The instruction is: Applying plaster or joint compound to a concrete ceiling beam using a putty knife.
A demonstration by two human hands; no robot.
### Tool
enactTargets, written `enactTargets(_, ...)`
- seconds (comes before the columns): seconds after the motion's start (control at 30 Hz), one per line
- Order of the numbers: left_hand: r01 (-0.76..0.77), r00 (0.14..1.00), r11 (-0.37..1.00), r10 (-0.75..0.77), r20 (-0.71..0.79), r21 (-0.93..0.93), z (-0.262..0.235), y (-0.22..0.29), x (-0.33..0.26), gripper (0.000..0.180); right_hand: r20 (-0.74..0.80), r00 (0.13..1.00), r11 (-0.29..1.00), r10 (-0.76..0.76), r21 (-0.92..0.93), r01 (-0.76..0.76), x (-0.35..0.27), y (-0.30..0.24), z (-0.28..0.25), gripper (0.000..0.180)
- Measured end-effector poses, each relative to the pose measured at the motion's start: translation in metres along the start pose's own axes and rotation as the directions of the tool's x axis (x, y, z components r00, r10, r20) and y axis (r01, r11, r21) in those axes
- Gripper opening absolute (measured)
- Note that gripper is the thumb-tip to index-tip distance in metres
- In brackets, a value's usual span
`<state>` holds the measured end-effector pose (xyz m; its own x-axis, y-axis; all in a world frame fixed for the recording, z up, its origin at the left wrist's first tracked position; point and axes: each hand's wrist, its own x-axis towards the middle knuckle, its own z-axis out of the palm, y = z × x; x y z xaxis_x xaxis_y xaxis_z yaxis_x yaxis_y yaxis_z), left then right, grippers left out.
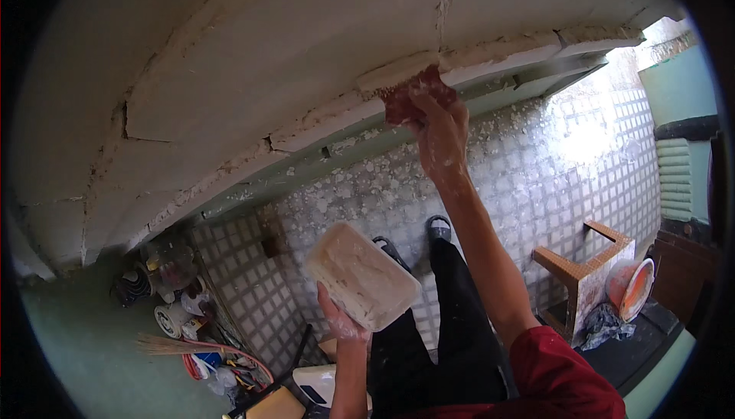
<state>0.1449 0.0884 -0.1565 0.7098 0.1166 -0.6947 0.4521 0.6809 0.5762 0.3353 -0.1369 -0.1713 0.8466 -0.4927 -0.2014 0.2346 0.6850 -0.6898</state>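
My right hand (442, 132) reaches up to the lower edge of a white board surface (291, 59). Its fingers are closed on a red putty scraper (413, 97), whose far edge touches the board beside a smear of wet pale filler (394, 74). Lower down, my left hand (342, 315) grips a rectangular plastic tub (413, 296) from its near left side. Pale, creamy filler (360, 270) covers the inside of the tub. White smudges mark both hands.
Cracks and rough filler run along the board's joints. The tiled floor (490, 166) is spattered white. At right stand a brown stool (566, 266) and an orange-white bucket (635, 289) beside a crumpled dark bag (605, 327). A straw broom (164, 345) and clutter lie at left.
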Motion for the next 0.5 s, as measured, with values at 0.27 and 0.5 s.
enactTargets(0.27, -0.022, 1.0, 1.0, 0.022, 0.011, 0.016, 0.008, 0.002, -0.004, 0.064, 0.063, 0.998, 0.992, 0.002, -0.123, 0.006, 0.013, -0.043, 0.046, 0.01)
enactTargets(0.5, -0.014, 1.0, 0.999, 0.013, 0.027, 0.035, 0.003, -0.002, -0.007, 0.064, 0.16, 0.984, 0.981, -0.08, -0.165, 0.107, -0.001, -0.052, 0.058, 0.012)
